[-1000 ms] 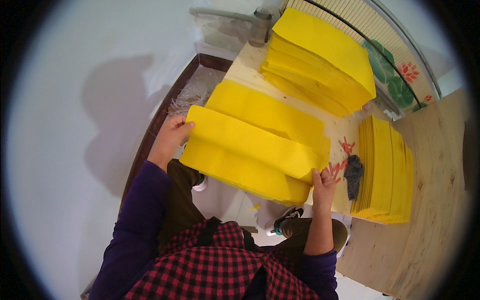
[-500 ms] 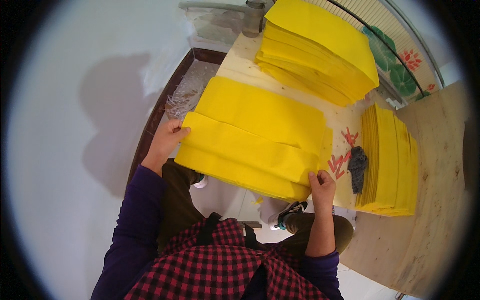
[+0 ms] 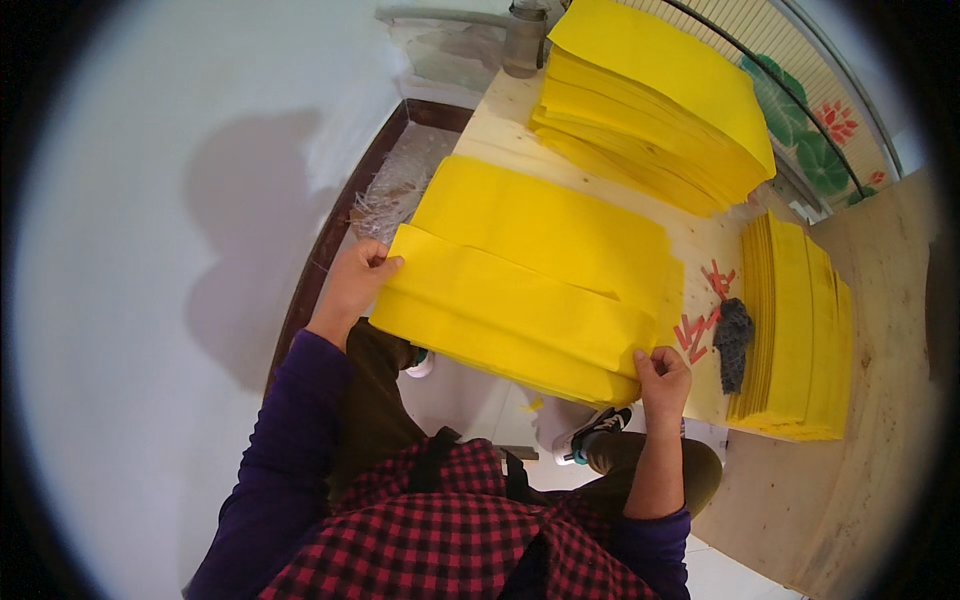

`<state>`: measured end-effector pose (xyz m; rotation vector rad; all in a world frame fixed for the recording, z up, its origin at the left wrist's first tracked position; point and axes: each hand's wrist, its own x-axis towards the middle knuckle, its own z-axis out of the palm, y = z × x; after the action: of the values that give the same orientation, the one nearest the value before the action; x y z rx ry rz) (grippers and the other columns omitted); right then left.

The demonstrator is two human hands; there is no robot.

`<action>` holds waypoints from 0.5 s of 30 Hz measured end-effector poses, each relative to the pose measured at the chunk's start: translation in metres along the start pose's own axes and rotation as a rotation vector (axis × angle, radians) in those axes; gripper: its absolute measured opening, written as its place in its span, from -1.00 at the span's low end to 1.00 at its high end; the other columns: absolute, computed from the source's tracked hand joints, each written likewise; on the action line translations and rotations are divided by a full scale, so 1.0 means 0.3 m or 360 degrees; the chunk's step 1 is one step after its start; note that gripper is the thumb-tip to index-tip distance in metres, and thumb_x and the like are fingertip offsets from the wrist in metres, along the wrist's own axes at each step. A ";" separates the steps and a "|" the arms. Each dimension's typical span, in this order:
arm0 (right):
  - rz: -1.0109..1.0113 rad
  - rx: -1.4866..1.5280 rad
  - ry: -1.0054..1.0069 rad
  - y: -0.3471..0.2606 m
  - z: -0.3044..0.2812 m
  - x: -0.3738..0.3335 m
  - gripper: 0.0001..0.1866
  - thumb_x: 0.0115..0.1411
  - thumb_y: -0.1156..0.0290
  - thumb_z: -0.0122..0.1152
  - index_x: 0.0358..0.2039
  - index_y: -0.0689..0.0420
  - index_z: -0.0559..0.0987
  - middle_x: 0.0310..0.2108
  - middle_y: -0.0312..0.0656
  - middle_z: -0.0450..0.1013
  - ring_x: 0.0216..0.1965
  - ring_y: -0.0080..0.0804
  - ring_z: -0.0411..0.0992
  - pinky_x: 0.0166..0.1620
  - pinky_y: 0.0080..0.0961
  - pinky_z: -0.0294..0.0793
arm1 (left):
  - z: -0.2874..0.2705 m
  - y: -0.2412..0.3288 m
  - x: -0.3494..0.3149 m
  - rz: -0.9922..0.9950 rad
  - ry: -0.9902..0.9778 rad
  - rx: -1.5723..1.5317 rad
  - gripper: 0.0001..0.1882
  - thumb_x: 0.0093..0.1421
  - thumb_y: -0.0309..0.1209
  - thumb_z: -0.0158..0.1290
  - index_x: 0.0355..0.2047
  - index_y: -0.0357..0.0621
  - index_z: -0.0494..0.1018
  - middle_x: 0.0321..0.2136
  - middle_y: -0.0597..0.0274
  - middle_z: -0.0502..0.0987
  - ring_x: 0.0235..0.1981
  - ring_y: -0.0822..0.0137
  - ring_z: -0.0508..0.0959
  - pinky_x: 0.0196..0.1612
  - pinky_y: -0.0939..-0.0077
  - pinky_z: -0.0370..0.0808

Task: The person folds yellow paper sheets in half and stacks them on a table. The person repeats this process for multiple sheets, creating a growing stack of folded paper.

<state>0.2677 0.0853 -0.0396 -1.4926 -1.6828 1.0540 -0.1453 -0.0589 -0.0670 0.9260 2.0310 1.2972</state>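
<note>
Grey jar (image 3: 524, 45), contents unclear; hands (image 3: 357, 286) (image 3: 665, 386) pinching yellow sheet (image 3: 515, 298).

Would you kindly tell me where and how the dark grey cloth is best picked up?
I'd pinch the dark grey cloth across its middle, from above and the left: it looks crumpled and elongated, and the yellow stack close along its right would likely crowd that side.

Looks like a small workshop: yellow sheets (image 3: 540, 220) stacked at centre and upper right on a wooden table (image 3: 490, 122).
</note>
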 end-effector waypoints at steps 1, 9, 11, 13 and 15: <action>0.0003 0.0007 0.0004 0.001 0.001 0.001 -0.82 0.07 0.49 0.32 -0.54 0.23 0.47 -0.64 -0.45 0.28 -0.59 -0.69 0.20 -0.51 -0.68 0.22 | -0.002 -0.007 0.002 0.0012 0.0008 0.0065 -0.85 0.11 -0.46 0.17 -0.44 -0.32 0.47 -0.57 0.28 0.49 -0.52 0.49 0.43 -0.40 0.53 0.36; -0.0072 -0.0098 -0.0004 0.021 -0.003 0.006 -0.84 0.05 0.51 0.31 -0.51 0.22 0.47 -0.63 -0.44 0.28 -0.58 -0.68 0.20 -0.49 -0.69 0.23 | 0.021 0.005 -0.003 0.0138 0.0134 0.0351 -0.79 0.04 -0.42 0.22 -0.46 -0.32 0.46 -0.61 0.18 0.47 -0.55 0.40 0.44 -0.43 0.47 0.37; -0.0093 0.0004 -0.0013 0.023 0.002 0.007 -0.84 0.04 0.51 0.32 -0.49 0.22 0.47 -0.64 -0.44 0.27 -0.58 -0.68 0.20 -0.49 -0.69 0.23 | 0.021 0.026 -0.009 0.0172 0.0130 0.0403 -0.79 0.03 -0.42 0.22 -0.46 -0.32 0.46 -0.61 0.17 0.47 -0.55 0.39 0.44 -0.44 0.47 0.37; -0.0131 -0.0113 0.0068 0.010 -0.005 0.008 -0.80 0.01 0.52 0.32 -0.35 0.21 0.49 -0.51 -0.35 0.33 -0.46 -0.61 0.26 -0.37 -0.62 0.29 | 0.026 0.043 -0.014 0.0117 0.0130 0.0363 -0.82 0.04 -0.46 0.20 -0.47 -0.32 0.46 -0.60 0.22 0.46 -0.53 0.43 0.43 -0.42 0.49 0.37; -0.0211 -0.0203 0.0193 -0.021 -0.007 0.000 -0.73 -0.01 0.52 0.32 -0.26 0.19 0.50 -0.41 -0.27 0.37 -0.38 -0.51 0.31 -0.29 -0.55 0.33 | 0.023 0.053 -0.018 0.0059 0.0108 0.0316 -0.87 0.06 -0.52 0.19 -0.48 -0.31 0.46 -0.57 0.32 0.46 -0.51 0.48 0.41 -0.38 0.53 0.37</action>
<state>0.2665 0.0855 -0.0330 -1.4703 -1.7636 0.7841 -0.1329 -0.0548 -0.0545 1.0249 2.2359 1.1762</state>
